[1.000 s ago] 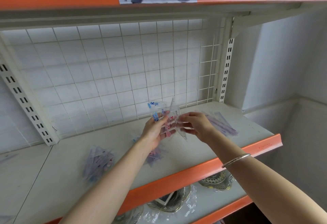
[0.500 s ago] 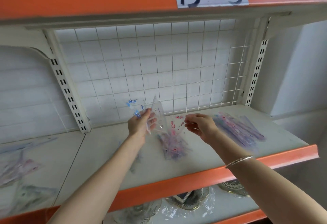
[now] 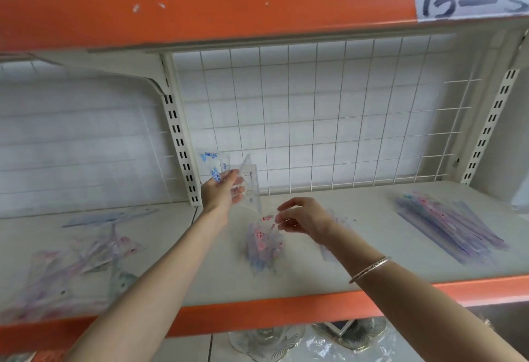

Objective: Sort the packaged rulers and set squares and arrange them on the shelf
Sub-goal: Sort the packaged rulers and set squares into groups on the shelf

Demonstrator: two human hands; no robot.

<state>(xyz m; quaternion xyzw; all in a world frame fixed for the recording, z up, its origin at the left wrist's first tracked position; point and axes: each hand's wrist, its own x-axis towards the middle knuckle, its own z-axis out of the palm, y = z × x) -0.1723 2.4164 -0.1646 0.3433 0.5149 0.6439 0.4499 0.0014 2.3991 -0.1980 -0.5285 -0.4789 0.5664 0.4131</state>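
Note:
My left hand holds up clear packaged set squares with blue print, above the white shelf near the back grid. My right hand hovers just above a small pile of packaged set squares with pink print at the shelf's middle; its fingers are loosely curled and I see nothing in them. A neat stack of packaged rulers lies on the right of the shelf. A loose heap of mixed packets lies on the left bay.
A slotted upright divides the two bays just left of my left hand. A wire grid backs the shelf. An orange upper shelf edge hangs overhead. Glassware in plastic sits on the shelf below.
The view has swung left, bringing the left bay's heap into sight. My hands have drawn apart: the left keeps the blue-printed packets raised, the right has let go and hangs over the middle pile.

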